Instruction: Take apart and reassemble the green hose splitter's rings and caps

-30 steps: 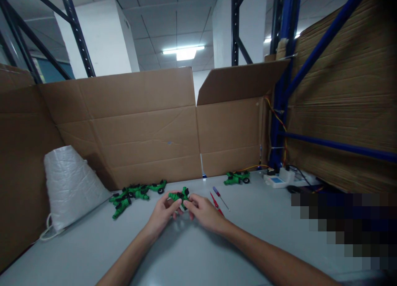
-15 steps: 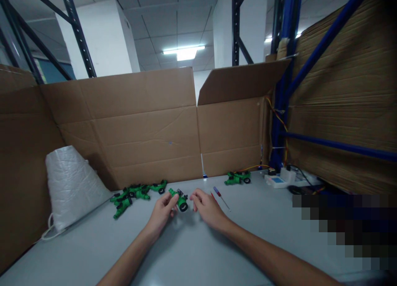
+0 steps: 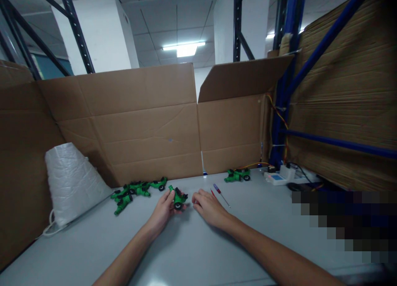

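— Where's the green part (image 3: 178, 198) from where you stand?

— From the head view, it's in the left hand (image 3: 164, 211), pinched at the fingertips just above the worktop (image 3: 186, 253). Take the part as the marker: the left hand is under it and to its left, closed round its near end.

— And the right hand (image 3: 208, 206)?

— Just right of the part, apart from it, fingers loosely curled and holding nothing, resting on the worktop. So the left is the nearer one; it has the part.

— Which way does the part run?

— Its long axis slants from upper left down to lower right, black ring end toward the right hand.

— Anything else close?

— A pile (image 3: 136, 191) of the same green parts left of it, a screwdriver (image 3: 221, 194) right of it beyond the right hand.
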Motion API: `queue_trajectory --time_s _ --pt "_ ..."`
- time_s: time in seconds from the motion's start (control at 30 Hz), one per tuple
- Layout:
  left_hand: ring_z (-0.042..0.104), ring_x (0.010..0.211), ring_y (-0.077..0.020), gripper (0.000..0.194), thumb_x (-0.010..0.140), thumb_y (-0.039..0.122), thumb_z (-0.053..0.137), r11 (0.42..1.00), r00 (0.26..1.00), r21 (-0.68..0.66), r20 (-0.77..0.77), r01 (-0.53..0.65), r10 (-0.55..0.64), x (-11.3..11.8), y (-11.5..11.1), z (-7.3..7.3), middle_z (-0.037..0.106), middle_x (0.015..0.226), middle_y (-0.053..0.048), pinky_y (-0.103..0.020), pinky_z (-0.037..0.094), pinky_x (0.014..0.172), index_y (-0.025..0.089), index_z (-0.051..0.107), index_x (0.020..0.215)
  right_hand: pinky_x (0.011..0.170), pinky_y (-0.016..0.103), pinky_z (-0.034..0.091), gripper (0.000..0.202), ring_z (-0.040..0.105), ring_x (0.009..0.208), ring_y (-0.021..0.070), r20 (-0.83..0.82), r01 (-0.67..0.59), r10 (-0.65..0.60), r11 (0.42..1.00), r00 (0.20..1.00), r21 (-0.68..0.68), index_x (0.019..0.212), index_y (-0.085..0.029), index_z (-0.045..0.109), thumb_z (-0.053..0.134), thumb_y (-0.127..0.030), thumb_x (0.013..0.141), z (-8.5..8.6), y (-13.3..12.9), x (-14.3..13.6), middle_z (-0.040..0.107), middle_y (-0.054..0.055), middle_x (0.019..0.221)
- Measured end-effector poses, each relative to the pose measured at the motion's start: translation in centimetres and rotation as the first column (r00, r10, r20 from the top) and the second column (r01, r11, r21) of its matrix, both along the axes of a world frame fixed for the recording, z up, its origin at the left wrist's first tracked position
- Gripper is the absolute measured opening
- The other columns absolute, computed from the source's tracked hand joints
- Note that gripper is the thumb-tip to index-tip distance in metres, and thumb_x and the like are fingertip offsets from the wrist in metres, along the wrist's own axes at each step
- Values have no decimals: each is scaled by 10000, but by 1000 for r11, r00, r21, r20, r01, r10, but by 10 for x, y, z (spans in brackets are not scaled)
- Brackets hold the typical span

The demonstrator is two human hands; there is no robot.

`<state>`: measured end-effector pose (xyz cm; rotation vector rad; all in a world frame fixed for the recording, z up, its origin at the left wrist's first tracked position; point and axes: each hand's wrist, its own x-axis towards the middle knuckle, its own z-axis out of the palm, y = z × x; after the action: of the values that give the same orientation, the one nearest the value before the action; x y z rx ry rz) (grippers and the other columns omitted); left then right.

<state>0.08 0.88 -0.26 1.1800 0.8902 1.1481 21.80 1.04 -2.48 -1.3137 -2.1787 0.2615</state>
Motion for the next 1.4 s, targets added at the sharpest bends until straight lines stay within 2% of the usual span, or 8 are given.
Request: queue_trajectory --time_s 0.2,0.33,0.57,0.73,0.87,1.03,1.2,1.4 --pt "757 759 -216 630 810 651 786 999 999 -29 36 -29 30 1 -2 5 736 1216 -126 -270 526 577 189 632 1209 908 310 400 136 620 1025 225 28 -55 56 998 998 -38 993 -224 671 611 -115 938 -3 0 0 645 57 1051" --pt "732 716 -170 599 852 691 724 998 998 27 -20 -52 53 1 -2 4 723 1197 -110 -220 455 533 186 622 1158 888 297 399 129 614 1012 217 -9 -56 56 997 998 -52 963 -217 646 622 -99 919 -2 -1 0 647 51 1041" --pt "702 729 -174 588 765 573 859 977 964 142 -193 -159 185 -3 3 -1 702 884 -37 -217 448 545 168 596 1100 842 288 394 151 609 953 203 -102 -38 33 998 994 -52 939 -215 585 604 -72 894 7 -2 1 668 32 969" --pt "714 721 -156 580 742 530 877 969 966 142 -133 -203 222 -6 6 1 744 1101 -89 -210 435 542 200 554 1094 863 326 433 79 628 950 215 -310 54 -35 997 950 52 987 -225 596 561 -166 949 16 9 10 692 48 1002" --pt "716 691 -151 640 748 529 874 976 972 78 -108 -203 211 -5 6 0 749 1154 -118 -218 430 546 208 527 1179 872 356 467 118 663 954 235 -459 99 -80 995 885 17 1028 -227 645 551 -229 956 15 19 15 726 59 994" --pt "712 693 -156 682 672 454 948 973 963 135 -171 -188 209 -3 1 1 746 1050 -82 -227 437 565 197 541 1154 849 352 486 155 666 901 227 -522 2 -9 1000 853 -14 969 -214 697 555 -249 919 8 20 8 745 53 945" --pt "638 614 -105 718 643 476 956 974 959 132 -190 -187 209 -3 2 -1 731 979 -43 -205 420 532 199 504 1127 674 277 443 193 609 721 177 -516 -123 55 988 855 -98 873 -206 670 524 -313 942 8 10 -2 658 3 750" --pt "600 557 -86 650 690 512 924 970 947 157 -235 -183 217 -3 4 -6 701 887 -4 -197 422 508 203 484 1055 645 242 444 177 613 709 156 -575 -231 114 963 810 -135 914 -231 607 477 -332 978 15 0 -8 628 -17 790"
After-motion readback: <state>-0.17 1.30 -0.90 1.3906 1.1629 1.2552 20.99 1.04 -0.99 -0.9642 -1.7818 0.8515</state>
